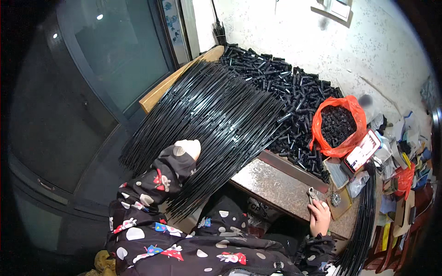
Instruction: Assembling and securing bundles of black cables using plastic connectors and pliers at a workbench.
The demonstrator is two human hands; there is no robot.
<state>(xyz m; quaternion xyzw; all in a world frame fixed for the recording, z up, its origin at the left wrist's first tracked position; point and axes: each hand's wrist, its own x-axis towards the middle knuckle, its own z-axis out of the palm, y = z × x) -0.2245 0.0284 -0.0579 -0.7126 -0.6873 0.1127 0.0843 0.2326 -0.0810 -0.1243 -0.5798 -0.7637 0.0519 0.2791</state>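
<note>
Resting closed on black rod bundle: left hand; right hand pinching small metal tool; orange bag nearby.

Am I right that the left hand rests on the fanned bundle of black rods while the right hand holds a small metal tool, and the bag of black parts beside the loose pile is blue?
Not quite: the head view shows the bag is orange-red, not blue. The rest stands: the left hand rests on the black rods, and the right hand holds a small metal tool beside the loose pile.
</note>
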